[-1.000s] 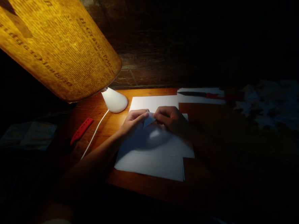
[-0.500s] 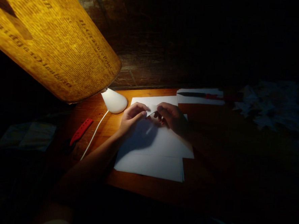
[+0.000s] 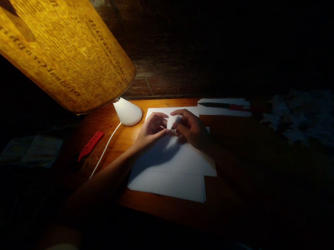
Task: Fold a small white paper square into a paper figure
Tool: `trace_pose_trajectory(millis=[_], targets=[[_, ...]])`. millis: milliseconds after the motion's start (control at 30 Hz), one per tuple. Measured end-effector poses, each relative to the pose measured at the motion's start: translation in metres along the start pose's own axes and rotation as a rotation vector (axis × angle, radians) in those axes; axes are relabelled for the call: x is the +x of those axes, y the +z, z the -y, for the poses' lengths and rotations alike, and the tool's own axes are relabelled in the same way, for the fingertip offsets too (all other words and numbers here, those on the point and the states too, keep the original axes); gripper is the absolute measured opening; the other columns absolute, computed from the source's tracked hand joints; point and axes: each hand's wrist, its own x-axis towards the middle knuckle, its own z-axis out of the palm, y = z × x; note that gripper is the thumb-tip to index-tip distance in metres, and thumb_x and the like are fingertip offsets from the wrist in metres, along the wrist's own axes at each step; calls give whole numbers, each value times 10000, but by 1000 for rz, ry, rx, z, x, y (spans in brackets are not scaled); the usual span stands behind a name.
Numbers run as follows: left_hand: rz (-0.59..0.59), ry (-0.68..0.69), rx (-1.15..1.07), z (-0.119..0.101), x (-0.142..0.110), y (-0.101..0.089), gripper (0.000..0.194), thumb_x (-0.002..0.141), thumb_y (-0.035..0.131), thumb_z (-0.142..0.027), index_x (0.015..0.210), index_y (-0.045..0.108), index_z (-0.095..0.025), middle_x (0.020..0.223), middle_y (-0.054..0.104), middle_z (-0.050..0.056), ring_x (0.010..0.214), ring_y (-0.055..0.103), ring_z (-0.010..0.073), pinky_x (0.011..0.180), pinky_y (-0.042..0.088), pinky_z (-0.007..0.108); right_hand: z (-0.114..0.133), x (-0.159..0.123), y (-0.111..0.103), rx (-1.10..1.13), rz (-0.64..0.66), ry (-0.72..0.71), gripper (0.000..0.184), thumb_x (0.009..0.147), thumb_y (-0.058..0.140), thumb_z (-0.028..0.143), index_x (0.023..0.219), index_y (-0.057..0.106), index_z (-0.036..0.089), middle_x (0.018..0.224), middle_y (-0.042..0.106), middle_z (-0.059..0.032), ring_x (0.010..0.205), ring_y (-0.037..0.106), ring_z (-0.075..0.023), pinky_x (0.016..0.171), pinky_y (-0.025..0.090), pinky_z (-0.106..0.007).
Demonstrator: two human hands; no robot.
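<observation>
Between my hands is a small folded piece of white paper (image 3: 172, 122), held just above the sheets. My left hand (image 3: 153, 127) curves round its left side, thumb and fingertips at the paper's edge. My right hand (image 3: 191, 127) grips the paper from the right, with the thumb below and the index finger over the top. Under both hands lie large white paper sheets (image 3: 179, 159), partly in the shadow of my hands.
A lamp with a printed yellow shade (image 3: 66, 51) leans in from upper left, on a white base (image 3: 128, 112) with a white cord (image 3: 106, 147). A red-handled tool (image 3: 91, 146) lies left. A dark blade (image 3: 216, 105) rests on paper at the back, near a crumpled white pile (image 3: 303, 118).
The folded paper has been turned and now stands more upright, showing layered edges on its right. My left fingers have spread wider, and my right index finger has risen over the top.
</observation>
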Motion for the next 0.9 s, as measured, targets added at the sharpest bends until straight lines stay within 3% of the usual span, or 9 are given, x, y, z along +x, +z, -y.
trace_pose_trajectory(millis=[200, 400, 467, 633, 767, 900], targets=[[25, 35, 71, 2, -2, 1, 478, 819, 966, -452, 1118, 684, -207, 1062, 718, 59, 942, 704, 172, 791, 576, 244, -1, 0, 0, -49, -9, 0, 428, 793, 849, 469, 1050, 603, 231, 900, 661, 7, 688, 599, -135, 612, 495, -311], [-25, 75, 61, 3, -2, 2, 493, 787, 992, -415, 1072, 648, -207, 1130, 688, 63, 999, 690, 169, 797, 570, 225, -5, 0, 0, -73, -72, 2, 504, 754, 890, 561, 966, 564, 240, 929, 640, -10, 757, 581, -153, 604, 488, -306], [-36, 95, 23, 3, -2, 3, 506, 774, 1003, -399, 1025, 603, -217, 1094, 685, 43, 997, 688, 164, 801, 565, 223, -5, 0, 0, -104, -76, -13, 533, 746, 893, 606, 923, 539, 250, 934, 609, -14, 800, 578, -167, 593, 482, -295], [-10, 56, -35, 2, -3, 2, 543, 796, 990, -423, 1011, 528, -238, 853, 648, -28, 714, 616, 111, 661, 490, 213, -4, 2, -2, -172, -64, -68, 586, 714, 893, 691, 840, 540, 241, 956, 559, -24, 800, 531, -162, 590, 447, -288], [-46, 57, -23, 2, -2, 0, 605, 734, 1025, -460, 1000, 529, -239, 815, 616, -36, 665, 573, 111, 607, 428, 225, -2, 2, -2, -132, -18, -19, 477, 830, 816, 627, 845, 529, 246, 797, 546, 14, 733, 511, -153, 621, 432, -315], [-29, 63, -24, 1, -1, 0, 617, 720, 1033, -465, 1021, 545, -237, 811, 606, -37, 661, 550, 111, 606, 403, 234, 0, 0, 0, -135, -25, 14, 373, 838, 796, 530, 841, 553, 246, 754, 550, 21, 695, 511, -149, 614, 443, -325]])
